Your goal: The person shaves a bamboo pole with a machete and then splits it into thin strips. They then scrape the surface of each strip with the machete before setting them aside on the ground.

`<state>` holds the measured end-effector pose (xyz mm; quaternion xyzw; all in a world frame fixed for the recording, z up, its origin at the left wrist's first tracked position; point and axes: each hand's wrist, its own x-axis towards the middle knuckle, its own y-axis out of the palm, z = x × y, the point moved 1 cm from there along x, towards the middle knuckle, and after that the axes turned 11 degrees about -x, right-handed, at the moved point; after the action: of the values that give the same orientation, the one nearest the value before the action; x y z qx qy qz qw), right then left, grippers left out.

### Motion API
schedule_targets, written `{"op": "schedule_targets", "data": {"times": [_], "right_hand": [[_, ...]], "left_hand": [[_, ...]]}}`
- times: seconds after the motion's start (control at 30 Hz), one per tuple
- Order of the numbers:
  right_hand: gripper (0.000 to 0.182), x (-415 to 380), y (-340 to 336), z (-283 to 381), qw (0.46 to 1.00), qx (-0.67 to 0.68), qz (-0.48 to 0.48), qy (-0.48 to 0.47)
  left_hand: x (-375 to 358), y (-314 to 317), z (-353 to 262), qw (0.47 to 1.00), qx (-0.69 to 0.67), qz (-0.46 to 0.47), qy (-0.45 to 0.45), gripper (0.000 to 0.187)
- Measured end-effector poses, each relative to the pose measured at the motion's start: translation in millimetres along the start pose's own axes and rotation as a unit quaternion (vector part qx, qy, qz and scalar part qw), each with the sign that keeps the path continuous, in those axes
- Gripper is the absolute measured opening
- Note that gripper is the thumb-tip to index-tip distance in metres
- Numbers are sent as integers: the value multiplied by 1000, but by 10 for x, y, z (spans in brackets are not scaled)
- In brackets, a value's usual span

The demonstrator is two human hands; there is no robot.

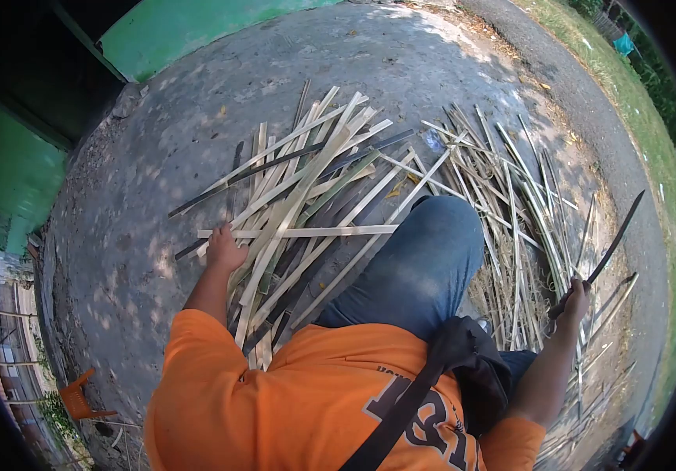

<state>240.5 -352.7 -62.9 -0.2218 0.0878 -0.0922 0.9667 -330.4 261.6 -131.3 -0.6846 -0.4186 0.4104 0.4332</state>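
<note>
My left hand (226,248) is closed around one end of a pale bamboo strip (330,231), which lies level across toward my bent knee. Beneath it spreads a loose pile of split bamboo strips (306,184), some pale, some dark or green-skinned. Out to the right, my right hand (575,302) grips the handle of a machete (619,235), its long dark blade slanting up and away. Below that hand lies a second heap of thinner bamboo strips (514,228), partly hidden by my leg.
Grey concrete ground (142,259) surrounds both piles. A green wall (196,31) stands at the back left. An orange plastic chair (79,399) is at lower left. Along the right run a paved path (581,102) and grass (628,118). A black bag (475,369) hangs at my waist.
</note>
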Motion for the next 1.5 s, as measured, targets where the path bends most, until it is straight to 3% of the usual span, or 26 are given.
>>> {"op": "schedule_targets", "data": {"times": [0.17,0.27,0.43,0.5,0.57,0.67,0.73,0.8,0.93,0.97,1.07,1.2,1.33,1.5], "right_hand": [[28,88,-158,120,999,-15,-9,-41],[28,-73,-245,350,998,15,15,-60],[29,-229,-715,526,997,6,41,-63],[28,-353,-967,558,996,-85,-7,-41],[29,-321,-1278,261,986,-160,-6,-36],[30,-318,-1690,-506,970,-242,-10,4],[38,-438,-1897,-1068,947,-320,-15,26],[44,-677,-1984,-1486,918,-390,-16,69],[46,-951,-2034,-2462,891,-432,-2,141],[46,-972,-2025,-2603,890,-435,-1,139],[45,-1082,-1905,-2825,884,-442,-5,150],[42,-993,-1740,-2552,881,-445,46,153],[34,-748,-1436,-2860,892,-434,34,123],[29,-477,-929,-3194,913,-394,21,106]], "left_hand": [[3,522,385,991,-111,-57,45,52],[-194,744,522,990,-129,-62,20,49],[-373,1099,801,995,-93,-29,-5,47],[-283,1140,807,997,-71,32,-17,46],[-98,1306,901,989,-118,60,-64,40],[186,1399,690,934,-314,134,-106,34],[439,1336,320,958,-270,100,12,30],[899,1410,0,941,-315,36,117,31],[746,751,-2151,894,-418,101,124,32],[767,665,-2604,888,-410,105,180,32],[704,452,-3866,851,-391,133,325,34],[204,342,-5313,771,-428,203,425,34],[-331,661,-6010,728,-384,263,504,34],[-381,1262,-5976,771,-251,323,488,35]]}}
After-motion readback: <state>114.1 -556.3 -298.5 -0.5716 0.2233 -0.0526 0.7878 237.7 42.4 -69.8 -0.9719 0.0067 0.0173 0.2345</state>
